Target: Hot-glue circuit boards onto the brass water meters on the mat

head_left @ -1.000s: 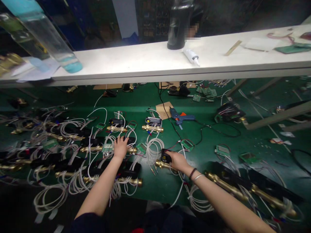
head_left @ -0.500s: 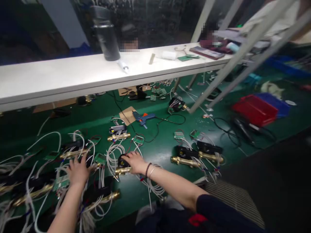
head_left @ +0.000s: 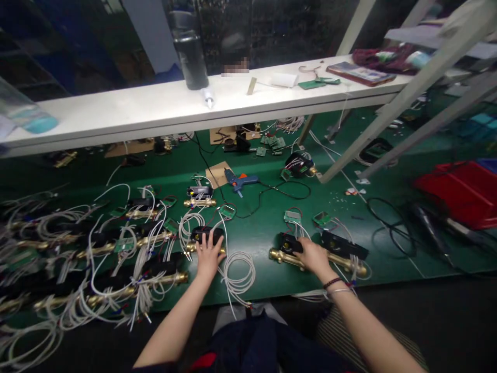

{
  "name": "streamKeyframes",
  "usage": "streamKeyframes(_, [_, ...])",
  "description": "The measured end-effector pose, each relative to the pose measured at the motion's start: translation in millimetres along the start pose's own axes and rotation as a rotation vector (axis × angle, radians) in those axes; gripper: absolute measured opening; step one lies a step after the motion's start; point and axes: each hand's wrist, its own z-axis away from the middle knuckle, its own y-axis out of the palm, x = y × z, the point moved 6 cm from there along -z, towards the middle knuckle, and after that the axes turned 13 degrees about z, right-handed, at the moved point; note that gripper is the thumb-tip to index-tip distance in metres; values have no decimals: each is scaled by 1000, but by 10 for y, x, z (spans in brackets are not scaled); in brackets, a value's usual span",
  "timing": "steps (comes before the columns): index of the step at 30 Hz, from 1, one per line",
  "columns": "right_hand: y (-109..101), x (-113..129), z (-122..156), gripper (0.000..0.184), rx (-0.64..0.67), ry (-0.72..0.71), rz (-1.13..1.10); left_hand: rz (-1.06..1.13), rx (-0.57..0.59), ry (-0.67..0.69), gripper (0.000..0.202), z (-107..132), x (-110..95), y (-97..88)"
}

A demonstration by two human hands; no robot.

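Observation:
My left hand [head_left: 208,255] lies with spread fingers on a brass pipe unit with a black housing [head_left: 204,234], near the bench middle. A coil of pale cable [head_left: 239,273] rests just right of it. My right hand [head_left: 313,256] is closed around the right part of another brass pipe unit with a black housing [head_left: 285,251]; its fingertips are partly hidden. A green circuit board [head_left: 292,216] is wired to this unit. Close on its right lies a similar brass pipe unit [head_left: 345,254], with its own circuit board [head_left: 322,218].
Several brass units with tangled cables [head_left: 128,282] crowd the left. A blue glue gun [head_left: 240,181] lies behind my hands, its black cord looping right. A white shelf [head_left: 128,111] spans above, carrying a dark bottle [head_left: 192,59]. A red bin [head_left: 458,194] stands at the right.
My right hand has left the middle unit and moved right onto another brass unit. My left hand has moved right, from the left group onto the middle unit. The view has shifted.

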Motion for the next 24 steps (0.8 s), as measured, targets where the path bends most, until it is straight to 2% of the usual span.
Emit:
streamKeyframes(3, [-56,173,71,22,5,-61,40,23,-8,-75,64,-226,108,-48])
streamKeyframes(7, [-187,310,222,21,-20,-85,48,97,-30,-115,67,-544,105,-109])
streamKeyframes(10, [-281,485,358,24,-52,-89,27,197,-50,-108,72,-574,81,-135])
streamKeyframes(13, [-311,845,512,26,-70,-128,-1,324,-141,-126,55,-257,95,-146])
streamKeyframes(16, [-236,1372,653,21,-60,-192,-22,453,-266,-179,36,337,178,-115])
streamKeyframes(20, [-11,2145,793,17,8,-262,-45,563,-360,-213,45,1059,392,-45])
streamKeyframes(22, [89,2503,850,19,43,-303,-54,578,-365,-191,47,1247,508,-11])
streamKeyframes(24, [150,2802,891,21,63,-341,-63,570,-361,-164,48,1331,615,20])
